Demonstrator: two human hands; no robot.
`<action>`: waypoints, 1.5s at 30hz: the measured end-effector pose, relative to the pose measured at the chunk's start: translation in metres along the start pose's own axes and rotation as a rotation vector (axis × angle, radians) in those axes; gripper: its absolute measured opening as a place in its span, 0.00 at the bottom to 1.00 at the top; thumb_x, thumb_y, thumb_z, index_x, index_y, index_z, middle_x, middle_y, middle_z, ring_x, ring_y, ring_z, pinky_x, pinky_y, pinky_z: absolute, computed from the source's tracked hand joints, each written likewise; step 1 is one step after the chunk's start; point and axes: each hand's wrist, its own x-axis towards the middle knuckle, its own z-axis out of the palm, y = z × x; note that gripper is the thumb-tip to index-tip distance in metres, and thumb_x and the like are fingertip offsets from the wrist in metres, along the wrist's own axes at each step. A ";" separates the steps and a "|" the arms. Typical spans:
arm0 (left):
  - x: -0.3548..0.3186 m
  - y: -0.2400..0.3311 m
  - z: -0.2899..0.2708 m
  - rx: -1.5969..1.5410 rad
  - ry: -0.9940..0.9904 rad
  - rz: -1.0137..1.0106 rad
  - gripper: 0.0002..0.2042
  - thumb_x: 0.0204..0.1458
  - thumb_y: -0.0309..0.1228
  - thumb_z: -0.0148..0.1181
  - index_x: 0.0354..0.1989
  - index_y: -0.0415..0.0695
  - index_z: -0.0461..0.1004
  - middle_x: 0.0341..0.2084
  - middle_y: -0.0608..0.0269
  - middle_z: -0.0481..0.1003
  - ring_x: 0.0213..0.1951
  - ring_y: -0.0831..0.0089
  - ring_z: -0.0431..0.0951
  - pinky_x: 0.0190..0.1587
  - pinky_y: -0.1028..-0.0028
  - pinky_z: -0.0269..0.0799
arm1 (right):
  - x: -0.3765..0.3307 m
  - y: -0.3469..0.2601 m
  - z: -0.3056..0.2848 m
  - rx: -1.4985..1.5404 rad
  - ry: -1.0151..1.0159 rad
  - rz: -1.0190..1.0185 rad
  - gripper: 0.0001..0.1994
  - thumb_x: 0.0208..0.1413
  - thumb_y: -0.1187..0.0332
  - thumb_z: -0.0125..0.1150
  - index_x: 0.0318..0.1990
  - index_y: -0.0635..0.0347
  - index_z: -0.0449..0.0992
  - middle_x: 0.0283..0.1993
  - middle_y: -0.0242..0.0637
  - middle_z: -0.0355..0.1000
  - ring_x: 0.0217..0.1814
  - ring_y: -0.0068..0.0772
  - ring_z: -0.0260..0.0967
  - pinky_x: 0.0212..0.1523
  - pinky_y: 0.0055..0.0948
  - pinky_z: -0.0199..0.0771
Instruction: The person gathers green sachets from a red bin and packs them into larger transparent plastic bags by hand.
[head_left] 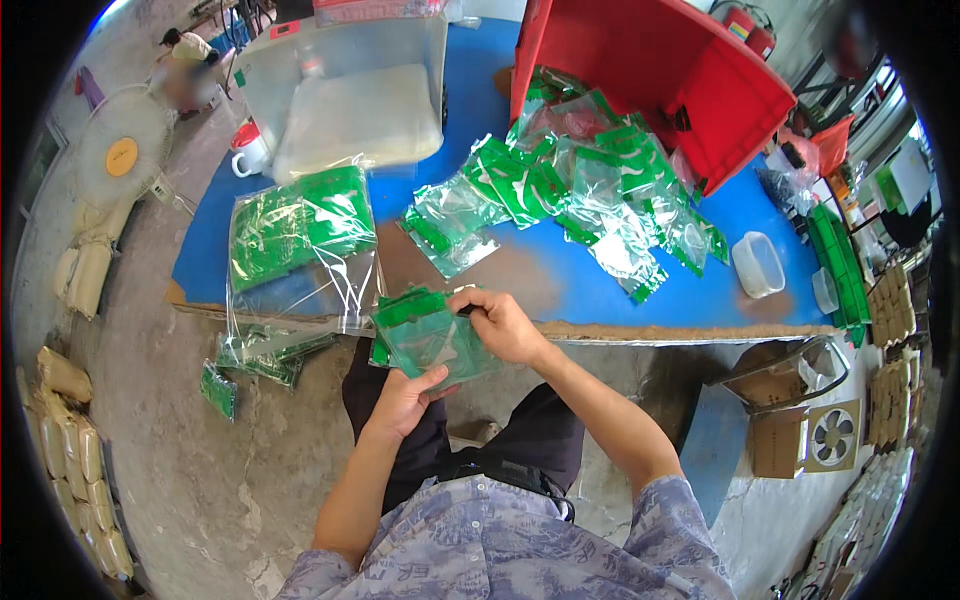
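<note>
Your blue table [690, 300], worn brown near you, bore a red bin [735, 100] tipped over, loose green-and-clear packets [545, 190] heaped at its mouth. Left: clear bag [300, 225] overhanging the front edge, lidded mug [252, 155], probably a translucent bin [400, 45]. Right: small tub [760, 268].

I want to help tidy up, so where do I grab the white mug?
Probably by its handle, coming from the left: the white mug looks upright, its handle sticks out that way, and the big clear box crowds its right side.
</note>
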 end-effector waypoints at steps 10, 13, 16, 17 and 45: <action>-0.016 0.006 -0.002 -0.230 0.108 0.241 0.22 0.57 0.25 0.61 0.61 0.43 0.66 0.55 0.60 0.73 0.55 0.65 0.75 0.56 0.60 0.74 | 0.005 -0.003 -0.014 -0.547 -0.064 -0.311 0.15 0.62 0.68 0.52 0.54 0.63 0.74 0.55 0.51 0.73 0.56 0.56 0.69 0.64 0.48 0.62; -0.015 0.002 0.002 -0.248 0.151 0.174 0.22 0.57 0.25 0.61 0.60 0.42 0.66 0.56 0.60 0.73 0.56 0.65 0.75 0.58 0.59 0.72 | 0.034 -0.005 -0.024 -0.344 -0.333 0.034 0.18 0.63 0.66 0.51 0.57 0.63 0.71 0.58 0.53 0.71 0.59 0.58 0.69 0.62 0.46 0.67; -0.013 -0.003 0.005 -0.324 0.084 0.090 0.25 0.54 0.20 0.62 0.61 0.43 0.66 0.57 0.59 0.72 0.58 0.62 0.73 0.61 0.56 0.70 | 0.092 0.012 -0.047 -0.699 0.137 -0.181 0.19 0.65 0.63 0.50 0.59 0.62 0.70 0.64 0.51 0.67 0.68 0.58 0.61 0.67 0.52 0.59; -0.013 -0.006 0.008 -0.322 0.063 0.080 0.25 0.54 0.20 0.62 0.61 0.43 0.66 0.57 0.59 0.72 0.58 0.62 0.73 0.61 0.56 0.70 | 0.099 0.030 -0.059 -0.889 0.157 -0.193 0.20 0.65 0.62 0.50 0.59 0.62 0.70 0.67 0.50 0.65 0.71 0.58 0.56 0.69 0.55 0.56; -0.015 -0.015 0.001 -0.372 -0.015 0.120 0.26 0.56 0.23 0.61 0.64 0.44 0.63 0.57 0.60 0.72 0.58 0.64 0.74 0.60 0.58 0.70 | -0.004 -0.008 -0.019 -0.427 -0.126 -0.186 0.17 0.66 0.65 0.48 0.57 0.61 0.74 0.61 0.55 0.66 0.64 0.57 0.63 0.64 0.48 0.62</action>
